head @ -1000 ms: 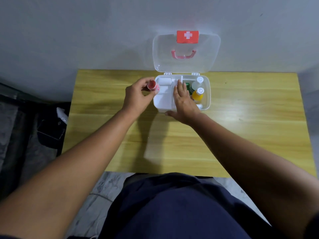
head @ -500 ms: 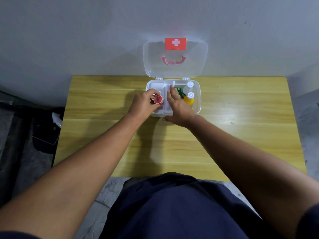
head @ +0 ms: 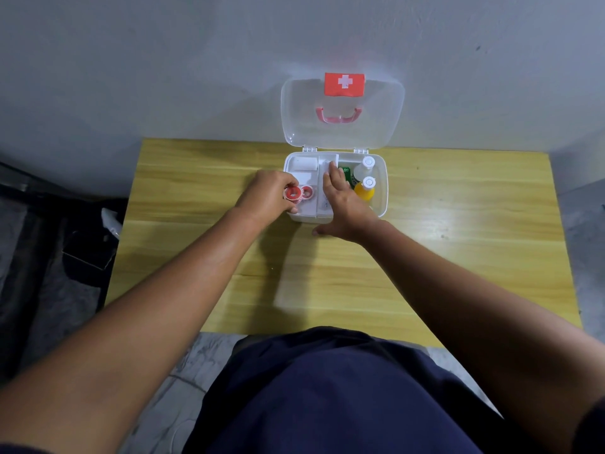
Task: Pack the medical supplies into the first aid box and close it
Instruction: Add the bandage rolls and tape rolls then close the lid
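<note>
A white first aid box (head: 382, 178) stands open at the table's far edge, its clear lid (head: 342, 132) with a red cross label leaning on the wall. My left hand (head: 266, 194) grips a red tape roll (head: 292, 193) over the box's front left compartment, right beside a second red roll (head: 307, 192) lying there. A white gauze pad (head: 304, 165) fills the back left section. My right hand (head: 340, 201) rests flat on the middle tray, fingers spread, thumb on the table. A green item (head: 346, 173), a clear bottle (head: 364, 167) and a yellow bottle (head: 366, 188) sit on the right.
The yellow wooden table (head: 458, 257) ends at a grey wall behind. Dark bags (head: 82, 247) lie on the floor to the left. My dark blue shorts (head: 327, 394) fill the bottom of the view.
My left hand has carried the red roll from beside the box's back left corner down into the front left compartment. My right hand stayed on the middle tray.
</note>
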